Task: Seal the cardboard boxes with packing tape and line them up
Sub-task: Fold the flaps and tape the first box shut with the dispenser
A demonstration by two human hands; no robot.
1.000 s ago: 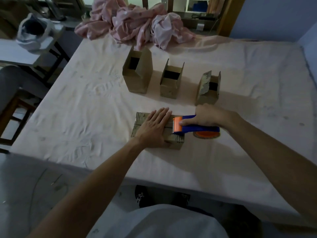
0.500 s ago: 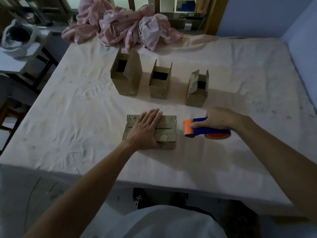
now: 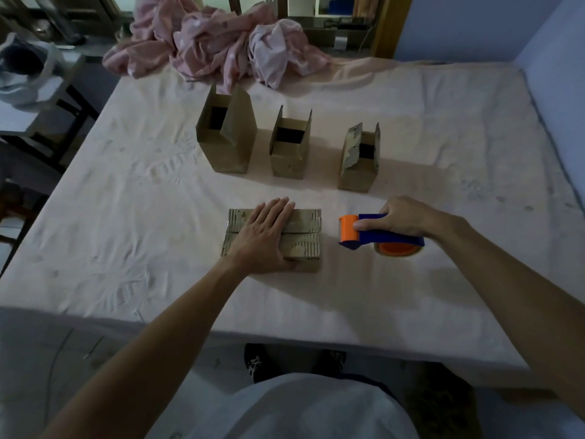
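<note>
- Left hand (image 3: 264, 237) lies flat on the closed box (image 3: 304, 245), fingers straight; its seam is possibly taped.
- Right hand (image 3: 402, 218) grips the tape gun (image 3: 380, 237), just right.
- Open boxes (image 3: 289, 147) stand farther off.

Dim room: sheet-covered table (image 3: 126, 217), pink bedding heap (image 3: 215, 42), blue wall (image 3: 459, 23).

Your arms (image 3: 177, 327) were bare behind left hand (image 3: 262, 239) and right hand (image 3: 402, 217), you wore a pale shirt (image 3: 310, 407) below them, dark white-marked shoes (image 3: 258, 362).
</note>
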